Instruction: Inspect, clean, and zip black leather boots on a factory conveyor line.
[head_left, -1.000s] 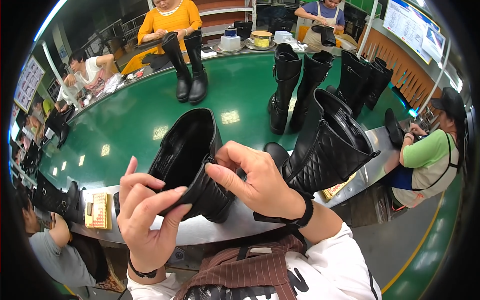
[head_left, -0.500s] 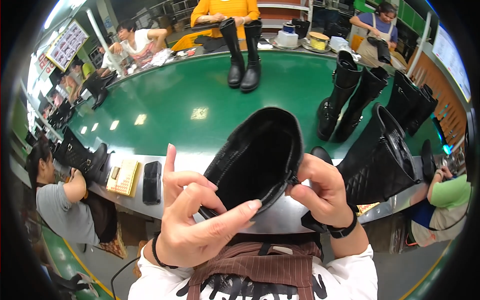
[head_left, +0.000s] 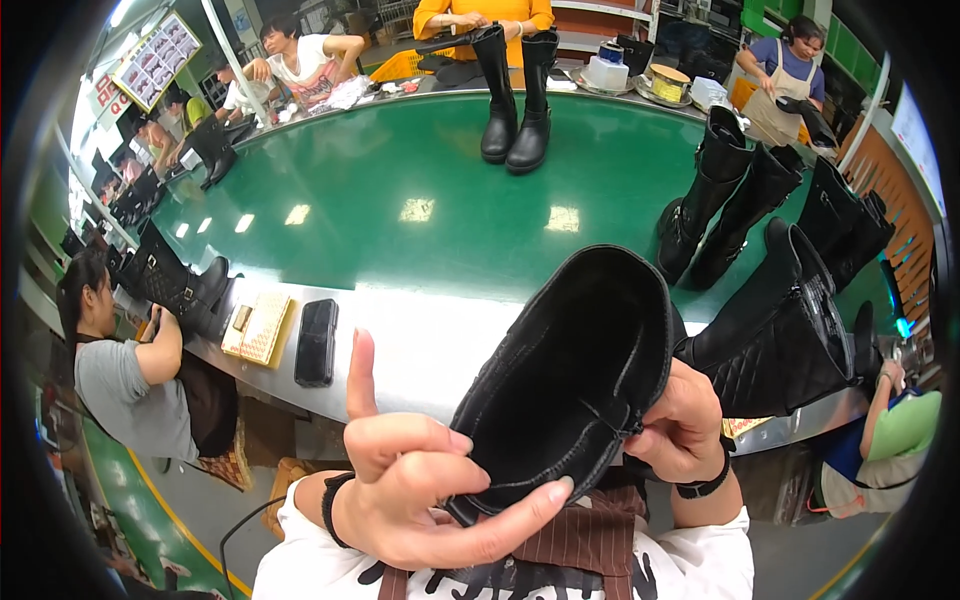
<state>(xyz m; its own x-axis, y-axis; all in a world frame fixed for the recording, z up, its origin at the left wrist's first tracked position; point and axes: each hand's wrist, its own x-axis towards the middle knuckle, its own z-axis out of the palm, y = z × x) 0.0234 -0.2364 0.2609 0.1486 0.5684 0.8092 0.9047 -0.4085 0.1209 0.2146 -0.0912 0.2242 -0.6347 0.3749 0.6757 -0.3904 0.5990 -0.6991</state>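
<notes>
A black boot [head_left: 570, 370] is tilted so that its wide shaft opening faces me, its dark lining showing. My left hand [head_left: 430, 480] holds the lower left of the rim, with the thumb along the near edge, two fingers bent against the side and the index finger raised. At the right of the rim, beside the top of a zip, my right hand [head_left: 680, 425] pinches the boot's edge between thumb and fingers. The boot's foot is hidden behind its shaft. Just right of my right hand stands another black boot with a quilted shaft [head_left: 775, 345].
A green tabletop [head_left: 380, 190] with a metal edge lies ahead. Pairs of black boots stand at the far middle [head_left: 515, 110] and right [head_left: 720, 200]. A phone [head_left: 317, 342] and a yellow patterned box [head_left: 257, 328] lie left. Several people sit or stand around it.
The held boot has come down and nearer to me, shifting right, and its opening tips more toward me. Both hands stay on the rim and have lowered with it.
</notes>
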